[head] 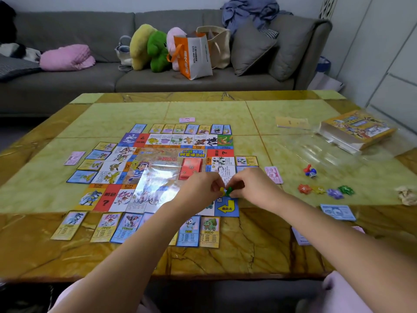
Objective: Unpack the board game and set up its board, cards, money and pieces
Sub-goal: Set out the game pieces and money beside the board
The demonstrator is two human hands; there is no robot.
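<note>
The paper game board (158, 168) lies flat in the middle of the marble table (225, 251), ringed by property cards (70, 224). A red card stack (191, 168) rests on the board's centre. Over the board's near right corner, by the blue arrow square (228, 207), my left hand (200, 188) pinches a small yellow piece (223, 190). My right hand (250, 187) pinches a small green piece (230, 190) right beside it. Red and blue pawns (309, 171) and four coloured star tokens (325, 190) lie on the table to the right.
The yellow game box (358, 129) sits in clear plastic wrap at the far right. Pink and blue money notes (274, 174) lie around the board, with crumpled paper (407, 195) at the right edge. A grey sofa (67, 82) with bags and plush toys stands behind.
</note>
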